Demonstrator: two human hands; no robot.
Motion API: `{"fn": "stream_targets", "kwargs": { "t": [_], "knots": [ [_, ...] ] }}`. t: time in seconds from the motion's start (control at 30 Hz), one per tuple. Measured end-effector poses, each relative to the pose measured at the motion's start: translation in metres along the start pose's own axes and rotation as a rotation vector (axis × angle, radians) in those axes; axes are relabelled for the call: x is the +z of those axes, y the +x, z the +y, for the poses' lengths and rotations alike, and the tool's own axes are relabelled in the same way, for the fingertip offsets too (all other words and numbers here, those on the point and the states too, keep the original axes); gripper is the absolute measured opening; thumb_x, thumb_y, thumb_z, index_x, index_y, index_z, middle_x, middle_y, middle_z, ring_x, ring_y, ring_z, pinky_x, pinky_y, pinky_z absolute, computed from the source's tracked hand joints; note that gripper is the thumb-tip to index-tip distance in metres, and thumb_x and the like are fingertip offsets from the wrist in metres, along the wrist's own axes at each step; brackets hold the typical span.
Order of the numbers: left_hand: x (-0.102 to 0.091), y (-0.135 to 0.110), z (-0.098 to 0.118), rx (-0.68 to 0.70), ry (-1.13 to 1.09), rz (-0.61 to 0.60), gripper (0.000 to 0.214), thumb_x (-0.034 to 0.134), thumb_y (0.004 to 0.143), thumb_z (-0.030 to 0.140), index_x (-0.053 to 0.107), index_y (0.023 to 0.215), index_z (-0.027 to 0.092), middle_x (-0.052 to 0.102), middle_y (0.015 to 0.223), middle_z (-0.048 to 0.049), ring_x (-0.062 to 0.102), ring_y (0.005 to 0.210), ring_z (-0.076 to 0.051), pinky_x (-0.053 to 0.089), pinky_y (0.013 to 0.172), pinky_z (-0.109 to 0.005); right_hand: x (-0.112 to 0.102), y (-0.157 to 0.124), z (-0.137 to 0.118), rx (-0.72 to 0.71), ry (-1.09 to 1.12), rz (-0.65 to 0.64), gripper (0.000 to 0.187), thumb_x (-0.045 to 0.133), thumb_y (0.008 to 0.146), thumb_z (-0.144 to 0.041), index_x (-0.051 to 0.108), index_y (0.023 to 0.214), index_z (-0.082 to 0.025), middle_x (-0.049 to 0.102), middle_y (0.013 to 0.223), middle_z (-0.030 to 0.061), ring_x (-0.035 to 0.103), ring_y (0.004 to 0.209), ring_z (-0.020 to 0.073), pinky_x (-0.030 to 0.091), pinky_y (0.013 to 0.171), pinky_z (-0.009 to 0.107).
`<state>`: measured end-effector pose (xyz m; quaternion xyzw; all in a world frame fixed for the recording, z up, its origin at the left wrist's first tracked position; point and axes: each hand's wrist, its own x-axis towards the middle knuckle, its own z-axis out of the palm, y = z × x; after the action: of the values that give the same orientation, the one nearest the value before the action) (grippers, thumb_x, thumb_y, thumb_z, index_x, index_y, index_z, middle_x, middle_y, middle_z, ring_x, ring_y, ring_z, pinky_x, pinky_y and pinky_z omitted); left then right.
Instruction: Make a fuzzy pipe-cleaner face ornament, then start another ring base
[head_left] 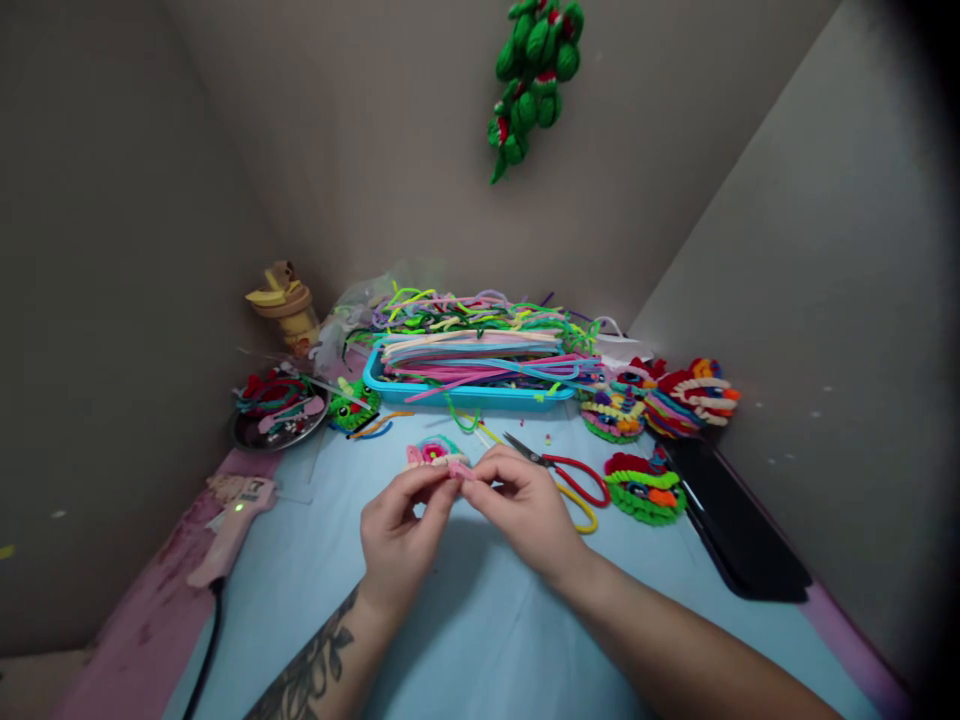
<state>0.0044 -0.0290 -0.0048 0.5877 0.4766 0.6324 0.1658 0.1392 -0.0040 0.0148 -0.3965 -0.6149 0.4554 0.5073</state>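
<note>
Between the fingertips of both hands is a short pink pipe cleaner piece (pixel 462 470). My left hand (pixel 405 520) pinches it from the left with thumb and forefinger. From the right, my right hand (pixel 521 505) pinches it the same way, and the fingertips of the two hands nearly meet. Just beyond the fingers lies a colourful pipe cleaner figure (pixel 433 453) in pink, cream and teal, partly hidden by my left hand. Scissors with red and yellow handles (pixel 581 475) rest right beside my right hand, their blades pointing up and left.
A blue basket (pixel 465 394) heaped with pipe cleaners stands at the back. A pink glue gun (pixel 236 525) lies left, near a metal bowl (pixel 262 435). Right are a green pipe cleaner figure (pixel 649 505) and a black flat object (pixel 739 530). Green figures (pixel 529 90) hang on the wall.
</note>
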Motion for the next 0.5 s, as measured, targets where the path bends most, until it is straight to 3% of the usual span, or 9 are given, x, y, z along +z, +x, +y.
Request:
{"fn": "stream_targets", "kwargs": {
  "t": [0.17,0.5],
  "knots": [
    [0.0,-0.002,0.0,-0.026,-0.012,0.023,0.01,0.069,0.077,0.017,0.067,0.086,0.018,0.073,0.079,-0.0035,0.068,0.066,-0.012,0.057,0.06,-0.021,0.001,-0.001,-0.001,-0.004,0.01,0.003,0.01,0.067,0.075,-0.023,0.068,0.066,-0.02,0.061,0.068,0.0015,0.055,0.066,0.0135,0.049,0.063,0.026],
    [0.002,0.009,0.006,-0.346,-0.217,-0.069,0.013,0.07,0.076,0.027,0.07,0.08,0.015,0.073,0.071,-0.0051,0.067,0.056,-0.013,0.054,0.045,-0.018,-0.002,-0.002,0.002,-0.108,-0.102,0.045,0.008,0.065,0.078,-0.019,0.069,0.071,-0.021,0.058,0.07,0.0012,0.056,0.063,0.0122,0.046,0.054,0.023]
  ]
}}
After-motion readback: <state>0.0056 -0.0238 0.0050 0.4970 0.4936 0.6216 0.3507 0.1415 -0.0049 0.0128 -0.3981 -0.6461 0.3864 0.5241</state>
